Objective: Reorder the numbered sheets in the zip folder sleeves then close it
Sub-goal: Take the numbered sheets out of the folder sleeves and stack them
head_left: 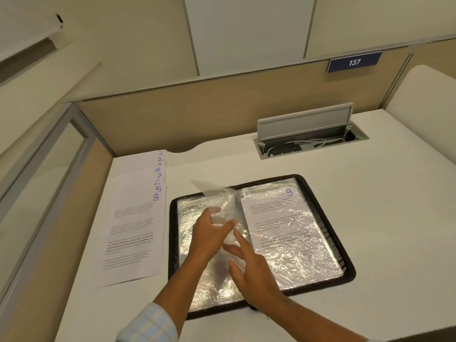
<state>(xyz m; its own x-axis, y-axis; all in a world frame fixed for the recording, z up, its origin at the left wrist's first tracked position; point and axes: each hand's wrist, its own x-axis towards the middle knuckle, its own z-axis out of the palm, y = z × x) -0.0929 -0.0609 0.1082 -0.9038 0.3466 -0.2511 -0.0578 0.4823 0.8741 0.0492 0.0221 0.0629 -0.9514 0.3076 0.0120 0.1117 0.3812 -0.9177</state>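
A black zip folder (pixel 328 215) lies open on the white desk, its clear sleeves shining. The right-hand sleeve holds a printed sheet marked 9 (pixel 288 218). An empty clear sleeve (pixel 217 193) stands lifted near the spine, blurred. My left hand (pixel 209 233) pinches that sleeve between thumb and fingers. Over the lower middle of the folder, my right hand (pixel 249 265) hovers with spread fingers, the fingertips at the sleeve's lower edge. Left of the folder lies a fanned stack of numbered sheets (pixel 135 225), with 8 on top and 5, 6, 7, 4, 1, 2 showing above it.
A grey cable box (pixel 308 134) with its lid raised sits in the desk at the back right. Beige partition walls (pixel 197 114) close the desk at the back and left. A blue plate reads 137 (pixel 354 61).
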